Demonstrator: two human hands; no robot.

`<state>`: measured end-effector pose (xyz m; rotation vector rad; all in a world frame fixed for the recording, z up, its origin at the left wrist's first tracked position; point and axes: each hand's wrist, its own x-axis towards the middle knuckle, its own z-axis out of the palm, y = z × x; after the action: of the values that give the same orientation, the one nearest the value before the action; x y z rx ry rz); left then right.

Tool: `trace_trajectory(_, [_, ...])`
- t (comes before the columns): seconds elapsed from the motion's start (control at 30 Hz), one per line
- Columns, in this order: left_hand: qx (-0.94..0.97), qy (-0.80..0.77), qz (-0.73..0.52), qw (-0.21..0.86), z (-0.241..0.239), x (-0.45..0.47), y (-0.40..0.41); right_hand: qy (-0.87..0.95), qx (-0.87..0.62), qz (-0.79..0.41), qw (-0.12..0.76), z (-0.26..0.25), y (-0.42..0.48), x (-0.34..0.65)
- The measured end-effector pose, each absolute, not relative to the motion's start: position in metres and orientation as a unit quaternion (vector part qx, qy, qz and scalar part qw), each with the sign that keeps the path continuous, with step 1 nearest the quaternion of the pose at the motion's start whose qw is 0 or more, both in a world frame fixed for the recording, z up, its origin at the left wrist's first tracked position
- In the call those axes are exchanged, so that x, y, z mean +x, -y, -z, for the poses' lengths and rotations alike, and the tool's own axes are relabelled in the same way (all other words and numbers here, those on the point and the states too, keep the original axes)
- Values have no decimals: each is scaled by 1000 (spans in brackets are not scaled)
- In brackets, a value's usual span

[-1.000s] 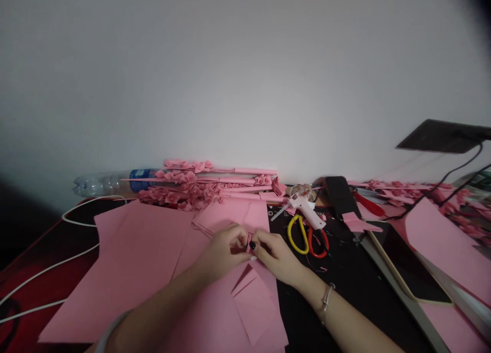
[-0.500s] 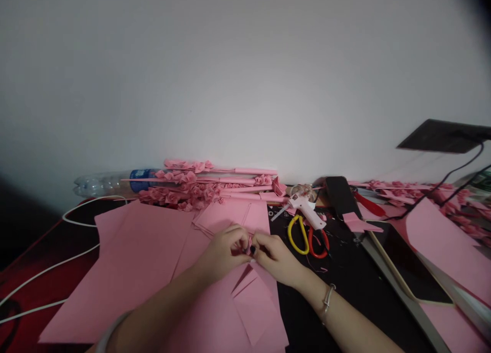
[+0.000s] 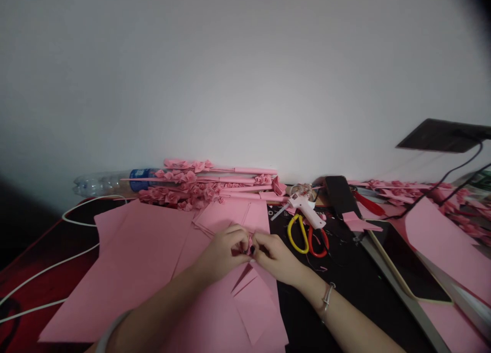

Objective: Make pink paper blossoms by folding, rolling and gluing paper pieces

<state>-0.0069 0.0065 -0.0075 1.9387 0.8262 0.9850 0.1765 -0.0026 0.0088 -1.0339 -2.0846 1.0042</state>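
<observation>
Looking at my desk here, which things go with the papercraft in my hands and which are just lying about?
Likely part of it:
- pink paper piece, pinched between left hand and right hand
- pink sheets
- paper flowers
- glue gun
- scissors

Probably just lying about:
- plastic bottle
- white cable
- cream-edged tablet

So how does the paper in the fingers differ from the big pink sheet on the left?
Size: the held paper shows only as a small bit; the big sheet is broad. Shape: the held paper looks curled, while the big sheet lies mostly flat. Hold: left hand and right hand pinch the held paper; neither holds the big sheet. Both are pink.
</observation>
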Motion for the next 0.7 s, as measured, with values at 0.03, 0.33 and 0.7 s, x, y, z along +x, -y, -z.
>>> trace_trajectory(0.03, [765,-327,-388,396,8,-7,-7,784,-389,-379,300,-8,3,177])
trace_trajectory(0.33, [766,-332,-381,397,-6,-7,-2,763,-412,-363,343,-7,2,177])
trace_trajectory(0.7, [787,-327,-381,360,-2,-8,-3,759,-436,-354,329,-6,5,176])
